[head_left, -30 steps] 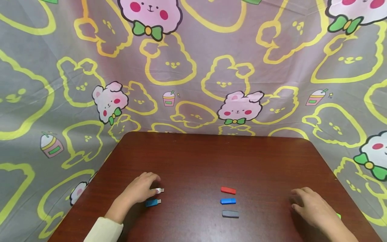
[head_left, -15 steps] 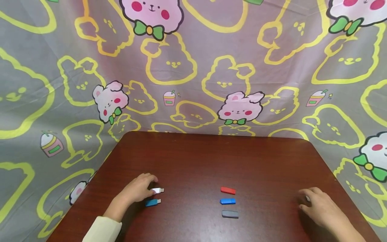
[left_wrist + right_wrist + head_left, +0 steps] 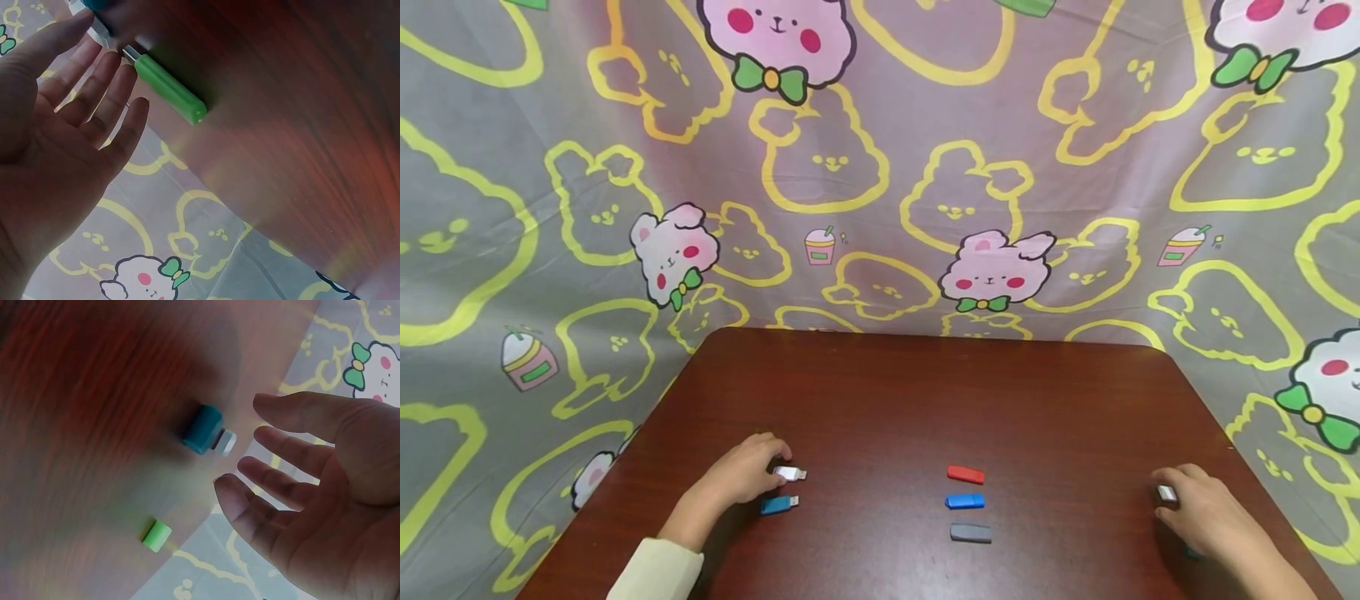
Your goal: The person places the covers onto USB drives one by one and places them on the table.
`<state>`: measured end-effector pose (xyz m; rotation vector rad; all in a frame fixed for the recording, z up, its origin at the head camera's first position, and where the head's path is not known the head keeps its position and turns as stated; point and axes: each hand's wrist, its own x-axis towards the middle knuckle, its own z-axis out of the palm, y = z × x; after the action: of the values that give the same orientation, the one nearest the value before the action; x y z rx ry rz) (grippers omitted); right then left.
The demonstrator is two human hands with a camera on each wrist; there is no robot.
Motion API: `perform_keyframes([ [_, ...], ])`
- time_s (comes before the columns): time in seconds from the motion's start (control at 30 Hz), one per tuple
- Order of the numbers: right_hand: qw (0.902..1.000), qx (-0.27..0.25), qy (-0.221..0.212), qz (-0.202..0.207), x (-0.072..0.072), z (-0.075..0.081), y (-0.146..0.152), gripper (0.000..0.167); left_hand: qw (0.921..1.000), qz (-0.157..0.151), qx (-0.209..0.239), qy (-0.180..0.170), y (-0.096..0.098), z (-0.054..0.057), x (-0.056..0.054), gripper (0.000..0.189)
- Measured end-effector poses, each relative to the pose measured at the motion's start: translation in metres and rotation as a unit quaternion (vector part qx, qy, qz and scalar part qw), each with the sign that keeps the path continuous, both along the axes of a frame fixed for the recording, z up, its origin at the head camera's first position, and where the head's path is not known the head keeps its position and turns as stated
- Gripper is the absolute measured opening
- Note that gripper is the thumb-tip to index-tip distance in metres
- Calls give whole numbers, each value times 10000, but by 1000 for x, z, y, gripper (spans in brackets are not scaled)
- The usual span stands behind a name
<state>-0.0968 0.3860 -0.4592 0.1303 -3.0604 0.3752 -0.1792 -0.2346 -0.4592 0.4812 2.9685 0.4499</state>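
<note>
My left hand (image 3: 741, 471) rests at the table's left side, fingers loosely bent, thumb tip right at a white USB stick (image 3: 790, 474). A teal USB stick (image 3: 780, 504) lies nearer, its metal plug bare. The left wrist view adds a green USB stick (image 3: 169, 87) beside the fingertips, hidden behind the hand from the head. At the right, my right hand (image 3: 1206, 508) hovers with relaxed fingers beside a small white cap (image 3: 1167, 493). Below it, a teal cap (image 3: 204, 429) and a light green cap (image 3: 157, 536) lie on the table in the right wrist view.
Between the hands, a red USB stick (image 3: 966, 474), a blue one (image 3: 965, 501) and a grey one (image 3: 971, 532) lie in a column on the brown table (image 3: 880, 400). A cartoon-print cloth (image 3: 880, 167) hangs around the table's back and sides.
My right hand has shifted to the right, bringing the white cap into sight and covering the bright green spot seen earlier. The left hand has drawn back slightly, baring more of the white stick.
</note>
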Motion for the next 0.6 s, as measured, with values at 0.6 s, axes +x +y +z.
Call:
perform_keyframes([
  [0.6, 9991, 50, -411, -60, -7, -3, 3, 29, 9992, -295, 237, 89, -3, 0, -3, 20],
])
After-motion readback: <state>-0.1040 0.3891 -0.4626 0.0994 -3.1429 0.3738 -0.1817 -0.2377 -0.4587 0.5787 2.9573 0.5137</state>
